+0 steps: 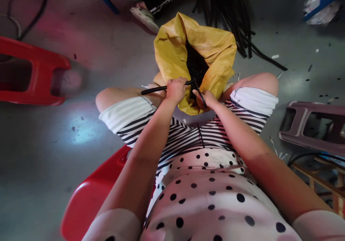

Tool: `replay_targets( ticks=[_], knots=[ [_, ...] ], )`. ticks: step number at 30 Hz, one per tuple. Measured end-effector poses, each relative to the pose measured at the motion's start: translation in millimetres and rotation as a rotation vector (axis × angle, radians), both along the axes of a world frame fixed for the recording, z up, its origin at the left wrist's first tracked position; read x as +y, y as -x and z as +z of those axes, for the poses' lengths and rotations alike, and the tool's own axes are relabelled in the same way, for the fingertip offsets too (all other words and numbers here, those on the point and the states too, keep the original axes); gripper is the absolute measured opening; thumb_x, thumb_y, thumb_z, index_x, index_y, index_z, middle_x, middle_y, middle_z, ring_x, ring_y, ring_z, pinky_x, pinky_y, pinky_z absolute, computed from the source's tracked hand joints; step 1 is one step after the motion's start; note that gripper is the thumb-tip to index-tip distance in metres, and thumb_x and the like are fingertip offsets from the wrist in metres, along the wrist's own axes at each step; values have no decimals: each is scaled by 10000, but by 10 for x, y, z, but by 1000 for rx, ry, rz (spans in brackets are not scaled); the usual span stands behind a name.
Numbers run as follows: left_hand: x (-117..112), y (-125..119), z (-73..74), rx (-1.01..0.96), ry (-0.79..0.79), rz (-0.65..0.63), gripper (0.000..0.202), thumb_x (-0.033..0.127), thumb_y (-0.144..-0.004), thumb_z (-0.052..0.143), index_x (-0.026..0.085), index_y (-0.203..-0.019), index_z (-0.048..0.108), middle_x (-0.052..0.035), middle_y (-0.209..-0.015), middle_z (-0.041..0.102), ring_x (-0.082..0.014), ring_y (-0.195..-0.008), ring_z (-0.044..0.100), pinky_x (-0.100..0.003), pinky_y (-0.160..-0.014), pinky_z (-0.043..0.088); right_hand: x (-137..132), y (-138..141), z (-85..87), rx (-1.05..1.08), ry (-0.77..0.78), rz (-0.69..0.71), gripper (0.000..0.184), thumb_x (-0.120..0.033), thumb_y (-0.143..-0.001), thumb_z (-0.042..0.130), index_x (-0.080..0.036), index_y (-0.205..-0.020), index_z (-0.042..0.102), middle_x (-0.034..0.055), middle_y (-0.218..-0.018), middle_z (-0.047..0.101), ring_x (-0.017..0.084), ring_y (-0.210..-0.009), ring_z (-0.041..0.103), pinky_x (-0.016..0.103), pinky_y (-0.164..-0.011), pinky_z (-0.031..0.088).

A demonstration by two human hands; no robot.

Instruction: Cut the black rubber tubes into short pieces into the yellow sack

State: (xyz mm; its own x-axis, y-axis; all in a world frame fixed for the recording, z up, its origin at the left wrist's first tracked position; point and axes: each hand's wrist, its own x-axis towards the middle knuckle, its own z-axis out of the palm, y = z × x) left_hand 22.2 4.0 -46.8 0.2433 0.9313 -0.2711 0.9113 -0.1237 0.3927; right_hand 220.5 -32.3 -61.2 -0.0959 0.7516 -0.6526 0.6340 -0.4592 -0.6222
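My left hand (176, 89) is closed round a black tube (154, 89) that sticks out to the left, level above my knee. My right hand (207, 99) is closed on a thin black tool (199, 94), perhaps scissors, whose tip meets the tube's end. Both hands hover over the mouth of a yellow sack (212, 45) standing between my knees. The sack holds dark cut pieces (196, 66).
A bundle of long black tubes (237, 21) lies on the grey floor behind the sack. A red stool (29, 72) lies at left and a brown stool (312, 126) at right. Another person's foot in a sandal (145, 17) shows at top. I sit on a red chair (91, 198).
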Motion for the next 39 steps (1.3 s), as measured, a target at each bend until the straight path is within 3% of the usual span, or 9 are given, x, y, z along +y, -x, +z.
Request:
replay_targets(
  ticks=[13,20,29,35,39],
  knots=[
    [16,43,-95,21,29,-14,415,231,-1072,528,184,-1384,798,-181,-1411,790,-393,-1363,705,-538,-1181,482,7,-24,82,-142,-25,69,740,-831,-1026,691,-174,-688,728,82,-568,631,246,-640,660,337,-679,473],
    [39,55,-104,19,17,-1,382,225,-1063,524,241,-1336,789,-142,-1388,797,-380,-1350,693,-534,-1196,457,21,-31,74,-209,-44,108,754,-853,-1011,686,-155,-738,769,90,-608,663,243,-657,658,329,-655,443],
    [-8,28,-121,2,-9,-66,380,202,-1042,521,266,-1293,800,-129,-1343,798,-379,-1328,674,-580,-1253,409,56,-54,47,-204,6,90,722,-853,-1009,680,-192,-726,742,121,-672,703,301,-813,750,339,-729,504],
    [-16,12,-116,-20,-11,-22,384,217,-1051,501,282,-1293,792,-141,-1354,798,-393,-1334,678,-591,-1227,417,67,-37,32,-253,-63,60,657,-798,-996,749,-201,-723,714,125,-714,720,301,-813,744,339,-732,499],
    [4,19,-75,0,2,27,408,233,-1074,484,231,-1367,769,-172,-1425,777,-394,-1381,670,-564,-1223,426,44,-64,69,-174,-48,28,705,-863,-974,718,-205,-721,690,97,-697,703,272,-788,717,319,-711,476]
  ],
)
